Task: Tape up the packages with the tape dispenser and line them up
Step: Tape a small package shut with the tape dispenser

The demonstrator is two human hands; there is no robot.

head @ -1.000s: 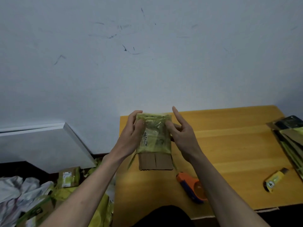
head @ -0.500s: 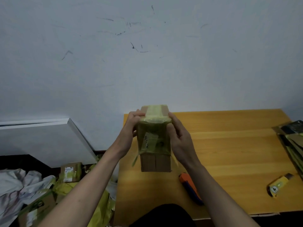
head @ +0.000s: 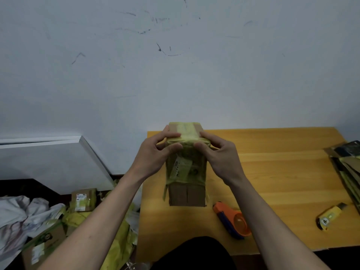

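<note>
A brown cardboard package point(head: 186, 172) wrapped in yellow-green tape stands upright near the left end of the wooden table point(head: 272, 172). My left hand point(head: 155, 154) grips its top left corner, fingers over the top and thumb on the front. My right hand point(head: 218, 154) grips the top right corner the same way, with thumb on the taped front edge. The orange and blue tape dispenser point(head: 232, 221) lies on the table just right of the package's base, partly behind my right forearm.
A small yellow-labelled object point(head: 331, 216) lies near the table's right front. Flat dark and yellow packs point(head: 348, 166) are stacked at the right edge. On the floor to the left lie taped boxes point(head: 83, 199), yellow wrapping and white cloth point(head: 19, 215). A white panel point(head: 48, 158) leans on the wall.
The package has been tipped so its taped top now faces me. Both hands slid up from its sides to grip the top corners. The view shifted slightly downward.
</note>
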